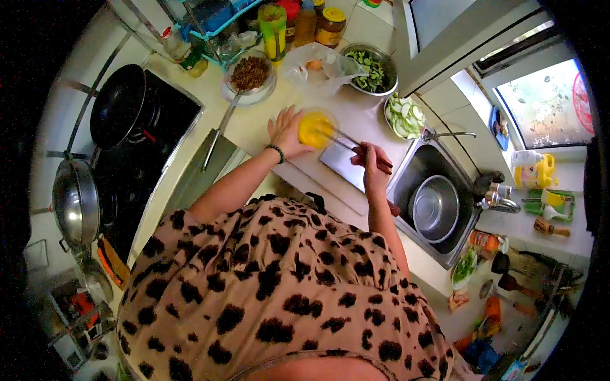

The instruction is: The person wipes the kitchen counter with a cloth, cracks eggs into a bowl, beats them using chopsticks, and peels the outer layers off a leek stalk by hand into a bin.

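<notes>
A clear bowl (pixel 334 120) of yellow beaten egg (pixel 316 129) stands on the worktop ahead of me. My left hand (pixel 287 132) steadies it from the left, fingers curved along its side. My right hand (pixel 373 159) is closed on a pair of chopsticks (pixel 344 136), whose tips dip into the egg. Below them a cleaver blade (pixel 342 165) lies flat on a cutting board (pixel 309 181), near my right hand.
Behind stand a bowl of dark minced food (pixel 250 73), a plastic bag (pixel 314 66), a metal bowl of chopped greens (pixel 368 71) and sliced pale vegetables (pixel 405 116). At right, a sink (pixel 406 184) holds a metal basin (pixel 436 209). The stove (pixel 146 152) with pans is left.
</notes>
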Tool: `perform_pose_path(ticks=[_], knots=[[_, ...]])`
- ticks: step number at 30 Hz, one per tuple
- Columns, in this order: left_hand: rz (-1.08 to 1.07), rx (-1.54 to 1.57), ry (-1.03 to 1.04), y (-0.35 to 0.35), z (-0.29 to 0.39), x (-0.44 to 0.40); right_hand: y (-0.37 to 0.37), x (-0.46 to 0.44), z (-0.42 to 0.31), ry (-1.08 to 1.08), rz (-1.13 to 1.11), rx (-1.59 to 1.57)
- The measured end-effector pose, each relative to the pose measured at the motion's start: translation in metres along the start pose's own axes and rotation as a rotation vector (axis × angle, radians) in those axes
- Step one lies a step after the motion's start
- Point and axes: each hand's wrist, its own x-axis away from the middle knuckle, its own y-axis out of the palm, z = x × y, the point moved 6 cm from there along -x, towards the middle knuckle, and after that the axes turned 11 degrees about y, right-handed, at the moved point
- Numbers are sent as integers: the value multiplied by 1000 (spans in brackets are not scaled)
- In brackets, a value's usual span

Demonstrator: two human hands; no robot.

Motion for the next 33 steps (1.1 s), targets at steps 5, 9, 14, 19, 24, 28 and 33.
perform_pose_path(ticks=[5,9,14,19,24,28,33], knots=[[-7,19,-5,-5,1,0,-3,-3,-6,-25,33,18],[18,15,23,-1,0,-1,4,-1,-1,-38,-47,107],[80,44,68,7,-6,-2,-4,-10,8,-56,-1,75],[-27,-15,-11,-5,2,1,-7,-15,5,-71,39,80],[-29,-13,-23,-8,4,2,-4,-13,0,-87,15,29],[-36,-14,-16,-9,4,0,-2,-11,-4,-59,10,76],[-35,-8,-17,-7,3,-2,-2,-11,-1,-18,-32,101]])
